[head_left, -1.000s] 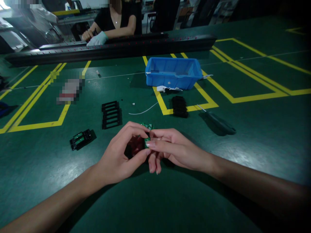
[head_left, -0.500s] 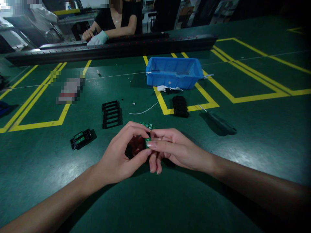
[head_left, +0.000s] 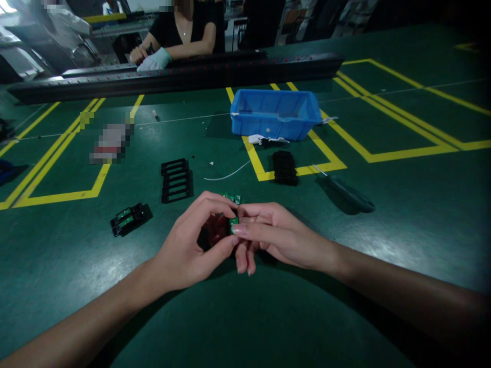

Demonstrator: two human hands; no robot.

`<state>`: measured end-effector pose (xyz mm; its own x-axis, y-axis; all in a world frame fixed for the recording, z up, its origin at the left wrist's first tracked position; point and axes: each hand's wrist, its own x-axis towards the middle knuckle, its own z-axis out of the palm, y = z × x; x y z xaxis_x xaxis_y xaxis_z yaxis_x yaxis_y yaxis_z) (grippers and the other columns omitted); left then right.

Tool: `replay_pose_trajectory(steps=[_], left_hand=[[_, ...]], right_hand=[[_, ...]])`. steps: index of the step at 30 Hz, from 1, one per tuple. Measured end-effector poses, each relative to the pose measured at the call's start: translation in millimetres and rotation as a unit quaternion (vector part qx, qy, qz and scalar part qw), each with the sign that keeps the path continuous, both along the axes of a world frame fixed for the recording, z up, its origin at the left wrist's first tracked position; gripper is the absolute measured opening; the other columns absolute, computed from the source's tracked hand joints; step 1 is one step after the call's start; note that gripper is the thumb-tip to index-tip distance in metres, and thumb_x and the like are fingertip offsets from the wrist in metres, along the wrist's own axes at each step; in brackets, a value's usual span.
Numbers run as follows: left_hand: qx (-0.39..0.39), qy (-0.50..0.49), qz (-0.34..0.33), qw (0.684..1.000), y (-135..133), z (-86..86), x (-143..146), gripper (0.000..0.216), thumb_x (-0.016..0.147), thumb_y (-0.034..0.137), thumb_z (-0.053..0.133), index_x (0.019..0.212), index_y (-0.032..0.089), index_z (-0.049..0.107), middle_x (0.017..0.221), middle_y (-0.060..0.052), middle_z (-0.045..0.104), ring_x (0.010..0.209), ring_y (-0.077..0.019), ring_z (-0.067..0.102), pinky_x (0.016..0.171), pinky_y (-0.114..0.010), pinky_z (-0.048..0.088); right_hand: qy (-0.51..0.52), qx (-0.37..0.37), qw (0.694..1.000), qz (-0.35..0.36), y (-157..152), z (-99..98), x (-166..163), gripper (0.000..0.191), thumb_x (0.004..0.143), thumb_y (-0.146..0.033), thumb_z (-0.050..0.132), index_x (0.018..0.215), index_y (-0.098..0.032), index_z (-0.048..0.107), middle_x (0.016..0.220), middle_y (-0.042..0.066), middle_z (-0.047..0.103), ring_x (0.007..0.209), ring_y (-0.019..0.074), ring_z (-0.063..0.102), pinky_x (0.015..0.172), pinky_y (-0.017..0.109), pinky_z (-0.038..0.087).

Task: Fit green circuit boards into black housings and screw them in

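Observation:
Between my two hands is a small green circuit board with a dark edge, mostly covered by fingers. My left hand curves around its left side, fingertips and thumb closed on it. From the right, my right hand presses a thumb on the board's face, with other fingers behind and below. Just beyond my fingertips, more green circuit boards lie on the table, partly hidden. To the left sits a black plastic holder with green boards in it. Further back lies a black slotted frame.
A blue bin stands at the back, a torn white label at its front. Before it lies a black plastic part; to the right, a dark-handled screwdriver. A long black rail crosses the far side, where a person with a gloved hand sits.

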<state>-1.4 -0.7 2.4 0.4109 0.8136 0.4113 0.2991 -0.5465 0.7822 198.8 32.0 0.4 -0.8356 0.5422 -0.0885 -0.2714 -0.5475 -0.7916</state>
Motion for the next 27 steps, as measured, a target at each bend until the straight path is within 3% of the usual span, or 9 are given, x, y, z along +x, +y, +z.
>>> replay_pose_trajectory(steps=[27], left_hand=[[0.006,-0.004,0.001,1.000,0.8,-0.6,0.4,0.033,0.085,0.010,0.069,0.114,0.019,0.055,0.120,-0.010,0.059,0.100,-0.0173,0.061,0.076,-0.027,0.055]], right_hand=[[-0.005,-0.006,1.000,-0.005,-0.6,1.2,0.3,0.014,0.095,-0.022,0.068,0.092,-0.012,0.059,0.074,0.005,0.073,0.067,0.0149,0.075,0.059,0.021,0.060]])
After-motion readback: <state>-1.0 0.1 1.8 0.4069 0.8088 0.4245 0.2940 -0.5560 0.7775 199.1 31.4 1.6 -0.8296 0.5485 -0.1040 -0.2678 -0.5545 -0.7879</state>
